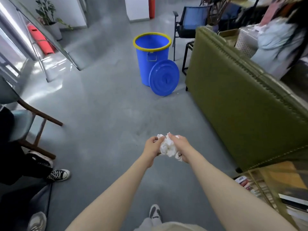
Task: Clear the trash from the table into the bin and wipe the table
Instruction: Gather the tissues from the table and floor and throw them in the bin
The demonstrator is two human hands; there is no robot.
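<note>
A wad of crumpled white tissue [168, 146] is held in front of me above the grey floor. My left hand [152, 147] grips its left side and my right hand [180, 146] grips its right side, both closed on it. Ahead on the floor stands an open blue bin [152, 55] with a yellow rim. Its round blue lid [164, 77] leans against the bin's front right. The bin is well beyond my hands. The table is out of view.
A green sofa back [241, 97] runs along the right. A blue-backed chair [188, 22] stands behind the bin. At left are a wooden-legged chair [33, 117] and a seated person's black sneaker [58, 175]. A low rack with magazines [250, 184] sits lower right.
</note>
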